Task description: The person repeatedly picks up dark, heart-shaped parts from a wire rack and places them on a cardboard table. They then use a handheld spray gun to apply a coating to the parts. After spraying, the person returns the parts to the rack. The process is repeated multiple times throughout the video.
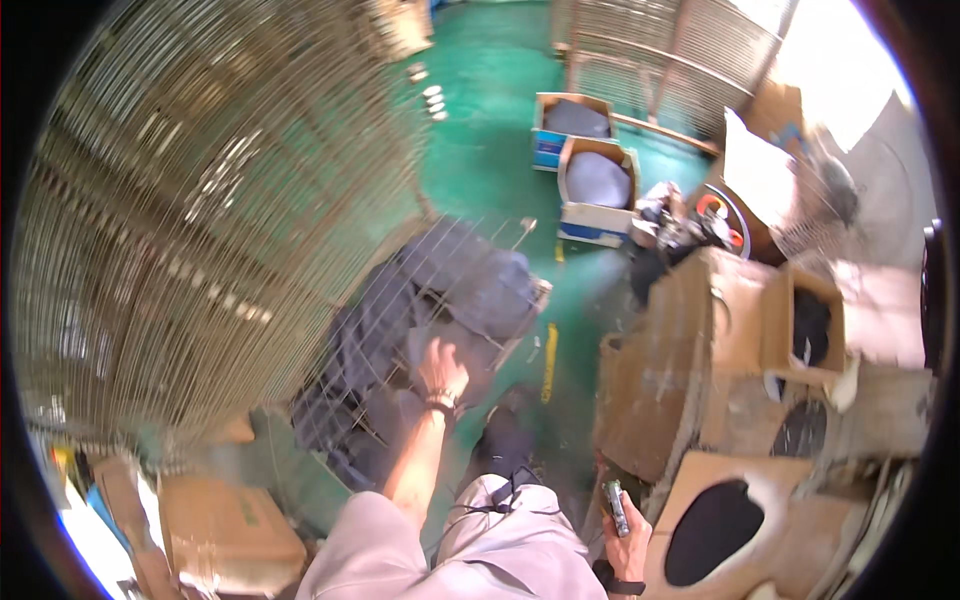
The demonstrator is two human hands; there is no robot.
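My left hand reaches down over a heap of dark grey flat pieces, its fingers apart and slightly blurred, holding nothing that I can see. Whether it touches the heap I cannot tell. The pieces lie low by the floor, beside a wire rack. At my right side, near my thigh, my right hand is closed around a small oblong dark and silver tool. Its exact kind is too small to make out. Close to that hand, a black rounded flat piece lies on cardboard.
A tall wire rack fills the left. Cardboard boxes are stacked along the right. Farther off, two open boxes of grey pieces stand on the green floor. Another carton stands at lower left.
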